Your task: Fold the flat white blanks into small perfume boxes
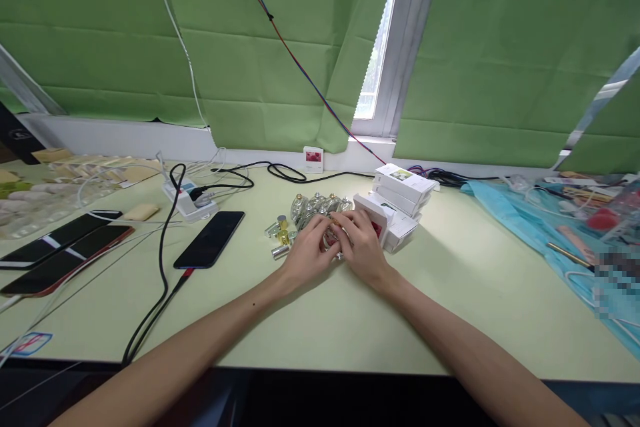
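My left hand (313, 247) and my right hand (363, 247) meet over the middle of the table, fingers curled round a small clear glass bottle (331, 237), mostly hidden by them. Just behind stand several similar round glass bottles (299, 208) with gold-coloured necks, probably perfume bottles. Left of my left hand lie small shiny caps (283, 237), some gold and some silver. An opened white box (373, 208) with a red picture is right behind my right hand. More white boxes (406, 187) are stacked beside it.
A dark phone (210, 240) on a cable lies to the left, with more phones (65, 257) beyond. A white power strip (190, 200) and loose black cables (163, 253) sit nearby. At right, blue plastic sheeting (505, 207) holds clutter. A small white box (313, 159) leans at the back.
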A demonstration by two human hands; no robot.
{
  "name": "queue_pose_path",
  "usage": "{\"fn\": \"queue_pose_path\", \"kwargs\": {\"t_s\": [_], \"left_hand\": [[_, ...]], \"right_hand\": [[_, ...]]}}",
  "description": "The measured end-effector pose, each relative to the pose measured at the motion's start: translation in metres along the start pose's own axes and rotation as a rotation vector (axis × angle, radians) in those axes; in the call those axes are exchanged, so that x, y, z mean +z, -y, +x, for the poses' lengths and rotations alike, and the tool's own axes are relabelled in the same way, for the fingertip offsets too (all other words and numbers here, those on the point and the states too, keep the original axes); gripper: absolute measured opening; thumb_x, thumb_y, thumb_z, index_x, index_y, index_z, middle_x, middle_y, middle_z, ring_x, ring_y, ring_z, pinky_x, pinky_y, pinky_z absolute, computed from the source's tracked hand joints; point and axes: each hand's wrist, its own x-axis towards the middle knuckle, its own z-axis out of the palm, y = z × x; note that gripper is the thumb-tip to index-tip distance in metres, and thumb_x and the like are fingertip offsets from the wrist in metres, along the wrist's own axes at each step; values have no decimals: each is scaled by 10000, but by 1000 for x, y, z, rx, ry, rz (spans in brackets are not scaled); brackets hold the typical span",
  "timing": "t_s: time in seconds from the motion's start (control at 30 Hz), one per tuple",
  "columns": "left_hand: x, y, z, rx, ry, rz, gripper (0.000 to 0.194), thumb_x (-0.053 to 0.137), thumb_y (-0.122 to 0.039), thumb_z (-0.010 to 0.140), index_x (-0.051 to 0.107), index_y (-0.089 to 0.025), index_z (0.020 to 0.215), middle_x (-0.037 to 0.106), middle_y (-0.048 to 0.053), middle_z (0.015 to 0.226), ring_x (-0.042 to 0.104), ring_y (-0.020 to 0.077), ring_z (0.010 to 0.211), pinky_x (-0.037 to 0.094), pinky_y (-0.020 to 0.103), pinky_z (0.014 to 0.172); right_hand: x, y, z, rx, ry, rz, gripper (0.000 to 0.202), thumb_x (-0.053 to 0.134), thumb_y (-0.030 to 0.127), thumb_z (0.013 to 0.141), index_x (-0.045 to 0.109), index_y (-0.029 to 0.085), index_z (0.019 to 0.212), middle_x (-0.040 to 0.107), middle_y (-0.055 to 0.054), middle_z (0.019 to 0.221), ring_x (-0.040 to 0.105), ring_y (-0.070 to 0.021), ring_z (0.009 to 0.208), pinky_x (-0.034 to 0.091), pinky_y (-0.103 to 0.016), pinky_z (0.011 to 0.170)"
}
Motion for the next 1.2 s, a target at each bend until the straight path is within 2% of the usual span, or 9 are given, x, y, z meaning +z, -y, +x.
{"fn": "queue_pose_path", "kwargs": {"t_s": [0.17, 0.37, 0.5, 0.73, 0.93, 1.1, 1.2], "left_hand": [[1, 0, -1, -11, 3, -9, 44, 561, -220, 919, 584, -202, 952, 567, 42, 1021, 558, 134, 691, 496, 297, 621], [0, 0, -1, -15, 15, -22, 94, 561, -239, 929, 603, -204, 1006, 576, 46, 1063, 558, 121, 668, 505, 302, 624], [0, 0, 0, -10, 4, -22, 63, 564, -232, 922, 597, -199, 965, 570, 42, 1035, 550, 123, 672, 503, 298, 618], [0, 1, -1, -19, 19, -23, 162, 567, -212, 914, 611, -205, 1070, 578, 44, 1083, 566, 128, 698, 508, 300, 638], [0, 0, 0, -4, 7, -10, 118, 571, -202, 910, 606, -203, 1023, 570, 39, 1044, 562, 139, 727, 500, 294, 651], [0, 0, 0, -1, 10, -8, 25, 563, -202, 910, 579, -199, 929, 567, 42, 1025, 570, 148, 744, 498, 297, 660], [1, 1, 0, -15, 21, -4, 37, 561, -232, 924, 580, -200, 930, 568, 37, 1026, 558, 135, 704, 490, 295, 646]], "right_hand": [[1, -1, -1, -4, -3, -39, 320, 480, 207, 1042, 642, 226, 1318, 660, -100, 1030, 583, -247, 975, 558, -416, 858], [-1, 0, 0, 8, -12, -27, 315, 489, 251, 1049, 649, 230, 1319, 653, -97, 995, 577, -241, 949, 560, -415, 836], [-1, 3, 1, 6, -27, -30, 317, 502, 238, 1038, 645, 243, 1322, 643, -89, 980, 587, -248, 945, 564, -421, 847], [-2, 6, 0, -8, -38, -22, 380, 498, 187, 1023, 561, 216, 1396, 630, -131, 1161, 570, -264, 1053, 548, -444, 915], [-2, 6, 1, -13, -43, -14, 297, 456, 162, 1032, 626, 221, 1268, 646, -110, 1061, 578, -247, 977, 548, -420, 878], [0, 3, 0, -16, -29, -13, 270, 471, 178, 1037, 637, 208, 1247, 655, -106, 1049, 577, -243, 969, 548, -405, 860], [1, 1, 0, -17, -21, -21, 265, 475, 181, 1037, 642, 204, 1242, 654, -106, 1047, 578, -243, 964, 549, -401, 842]]}}
